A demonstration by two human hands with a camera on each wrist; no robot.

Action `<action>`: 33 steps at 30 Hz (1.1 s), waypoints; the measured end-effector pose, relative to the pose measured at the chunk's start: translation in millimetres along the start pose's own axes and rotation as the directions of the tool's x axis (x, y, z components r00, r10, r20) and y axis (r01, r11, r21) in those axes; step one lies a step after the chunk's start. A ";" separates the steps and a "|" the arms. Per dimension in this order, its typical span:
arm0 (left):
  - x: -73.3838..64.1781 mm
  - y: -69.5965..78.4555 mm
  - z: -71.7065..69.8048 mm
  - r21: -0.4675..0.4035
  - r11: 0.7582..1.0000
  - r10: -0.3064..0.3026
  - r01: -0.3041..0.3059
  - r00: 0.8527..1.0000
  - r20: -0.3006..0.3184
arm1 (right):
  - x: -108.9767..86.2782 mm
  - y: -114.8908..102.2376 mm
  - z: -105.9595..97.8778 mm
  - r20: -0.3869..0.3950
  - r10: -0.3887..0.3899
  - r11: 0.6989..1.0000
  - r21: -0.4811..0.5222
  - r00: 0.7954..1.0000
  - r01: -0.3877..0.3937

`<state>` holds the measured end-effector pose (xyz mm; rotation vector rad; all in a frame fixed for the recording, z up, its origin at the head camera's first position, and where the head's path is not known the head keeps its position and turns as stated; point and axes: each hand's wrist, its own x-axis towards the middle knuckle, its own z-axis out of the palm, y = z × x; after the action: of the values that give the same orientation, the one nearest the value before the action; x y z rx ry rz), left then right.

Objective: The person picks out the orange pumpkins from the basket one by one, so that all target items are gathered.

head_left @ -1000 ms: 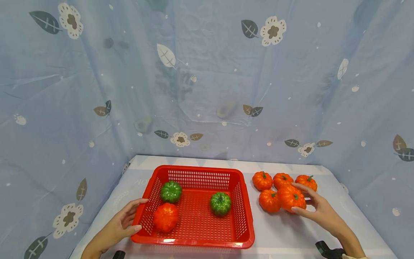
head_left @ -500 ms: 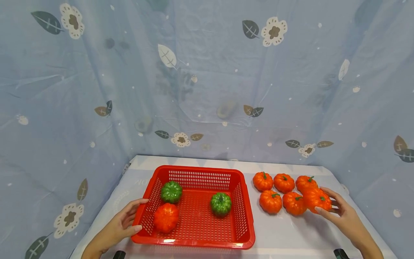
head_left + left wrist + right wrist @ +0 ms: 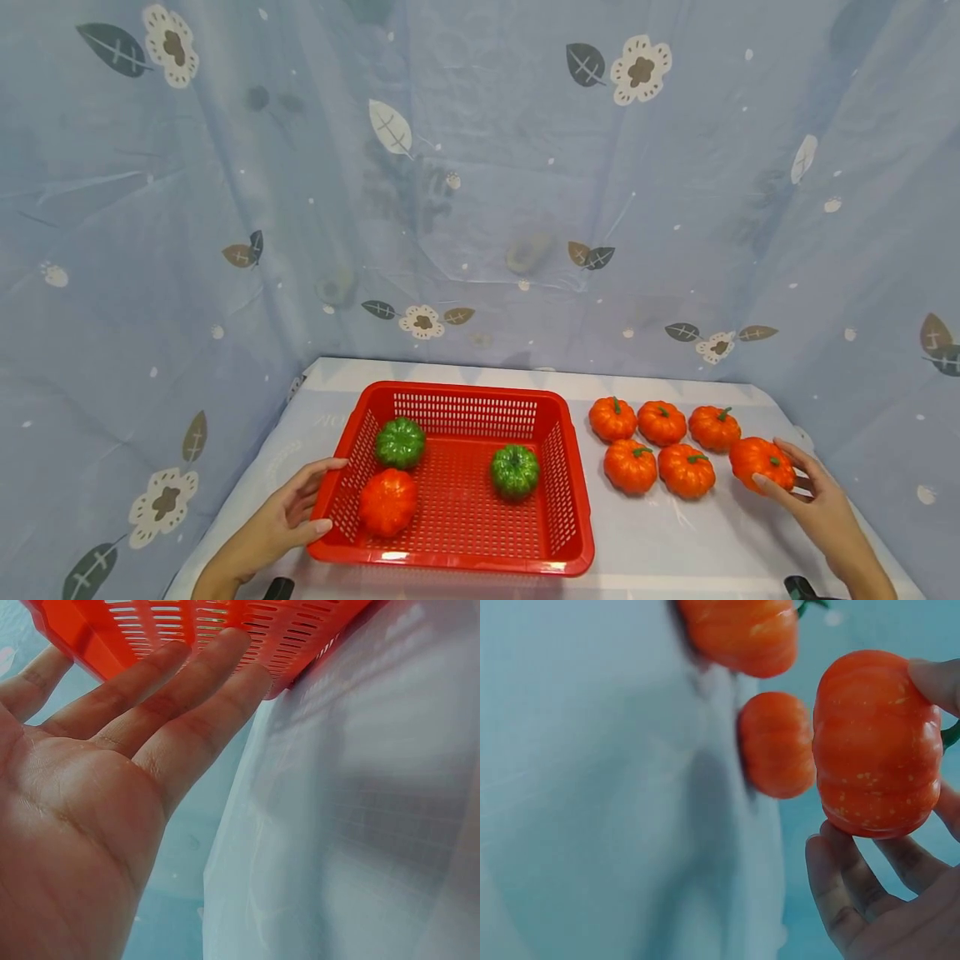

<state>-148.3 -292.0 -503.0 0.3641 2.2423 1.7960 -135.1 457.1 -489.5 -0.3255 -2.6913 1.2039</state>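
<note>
My right hand (image 3: 821, 508) holds a small orange pumpkin (image 3: 761, 465) between thumb and fingers, at the right of the table. In the right wrist view, the held pumpkin (image 3: 877, 742) is above the tabletop, its green stem pointing aside. At the left end of a red plastic basket (image 3: 450, 562), my left hand (image 3: 273, 521) touches the side with fairly straight fingers; the left wrist view shows its fingertips against the slotted wall (image 3: 300, 634). Inside the basket lie two green pumpkins (image 3: 401, 442) (image 3: 514, 472) and one orange-red pumpkin (image 3: 387, 502), stem not visible.
Several orange pumpkins (image 3: 631, 467) stand in two rows on the white-covered table (image 3: 637, 542) between the basket and my right hand. A blue patterned curtain (image 3: 480, 208) hangs behind and at both sides of the table.
My right hand has carried its pumpkin right, from over the front row to the right end of that row. The left hand and basket stay in place.
</note>
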 end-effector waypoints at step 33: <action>-0.4 2.6 -0.9 -0.011 1.000 0.020 -0.020 1.000 0.022 | 17.6 10.3 11.0 0.181 0.177 0.984 -0.045 0.967 -0.172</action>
<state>-148.1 -292.4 -500.2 0.4033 2.2211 1.8045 -153.4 460.7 -503.2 -0.4880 -2.8921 1.3030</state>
